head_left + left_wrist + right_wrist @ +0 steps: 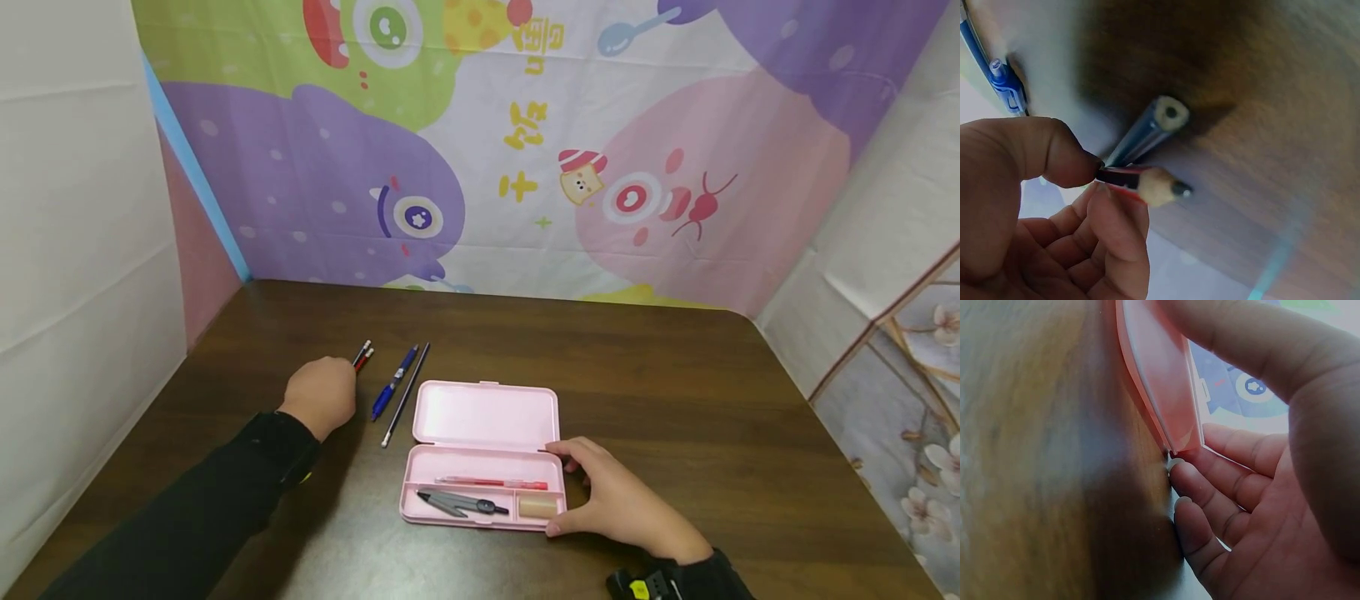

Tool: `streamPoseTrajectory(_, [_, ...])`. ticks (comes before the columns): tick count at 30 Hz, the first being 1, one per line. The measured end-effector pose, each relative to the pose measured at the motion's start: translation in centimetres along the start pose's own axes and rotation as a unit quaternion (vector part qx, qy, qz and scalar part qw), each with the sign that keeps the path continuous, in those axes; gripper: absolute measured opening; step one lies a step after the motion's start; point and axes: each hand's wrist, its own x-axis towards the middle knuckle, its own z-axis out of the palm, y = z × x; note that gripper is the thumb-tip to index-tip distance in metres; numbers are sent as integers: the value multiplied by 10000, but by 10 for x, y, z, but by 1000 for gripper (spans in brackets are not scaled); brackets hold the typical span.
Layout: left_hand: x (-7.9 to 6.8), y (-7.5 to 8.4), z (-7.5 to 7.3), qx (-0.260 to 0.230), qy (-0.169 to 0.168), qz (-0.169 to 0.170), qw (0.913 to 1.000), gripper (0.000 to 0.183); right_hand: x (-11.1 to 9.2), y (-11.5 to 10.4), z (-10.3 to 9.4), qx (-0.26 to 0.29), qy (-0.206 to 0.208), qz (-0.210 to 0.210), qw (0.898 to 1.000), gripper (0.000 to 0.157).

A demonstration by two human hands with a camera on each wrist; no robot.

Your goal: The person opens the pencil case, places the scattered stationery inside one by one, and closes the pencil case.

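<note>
Head view: left hand (pixel 322 396) pinches red-and-black wooden pencil (pixel 1147 184) toward left edge of brown worktop (pixel 675 375), best lifted clear of dark-blue pencil (pixel 1144 132), right hand (pixel 615 500) gripping right end of open pink plastic case (pixel 486 414).

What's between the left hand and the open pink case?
A blue pen and, nearer the case, a thin dark pencil, both right of the left hand on the table. Head view shows it.

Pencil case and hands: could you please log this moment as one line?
left hand: pinches red pencil; right hand: holds case; case: open; inside: compass, red pen; outside: blue pen
</note>
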Motion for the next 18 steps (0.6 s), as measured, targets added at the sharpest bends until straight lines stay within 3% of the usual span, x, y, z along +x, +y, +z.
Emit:
streamPoseTrajectory(10, [-1, -14, -14, -694, -238, -247, 9970, 15, 1, 3, 1, -38, 29, -183, 9998, 94])
streamPoseTrajectory(14, [-4, -14, -23, -915, -26, -187, 9956, 4, 0, 5, 1, 2, -2, -146, 9999, 94])
streamPoseTrajectory(18, [-8, -6, -31, -1099, 200, -86, 9937, 16, -1, 6, -1, -12, 5, -133, 9999, 93])
